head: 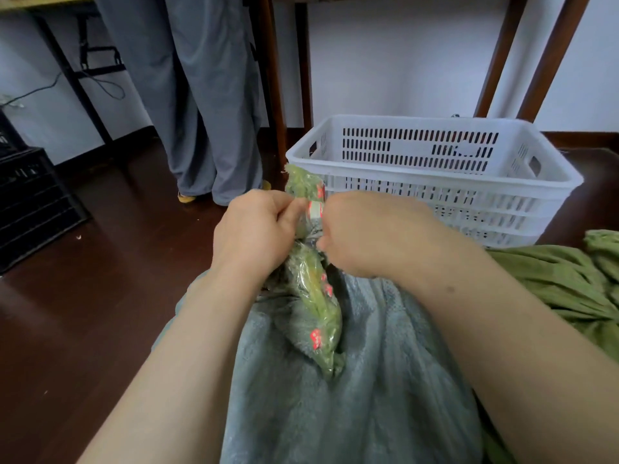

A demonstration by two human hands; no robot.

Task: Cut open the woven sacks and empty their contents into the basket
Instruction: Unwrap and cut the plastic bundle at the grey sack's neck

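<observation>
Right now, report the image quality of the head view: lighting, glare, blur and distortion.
Head view: even, soft light with no hard shadows; dull sheen on the dark floor; wide-angle bending bows the white basket rim; the green sack, the left hand and the right hand look slightly soft.

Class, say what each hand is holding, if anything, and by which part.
The left hand and the right hand both grip the green sack at its bunched neck, near its top end.

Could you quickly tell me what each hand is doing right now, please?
Left hand: pinches the taped neck of the green sack.
Right hand: grips the same neck from the other side.
</observation>
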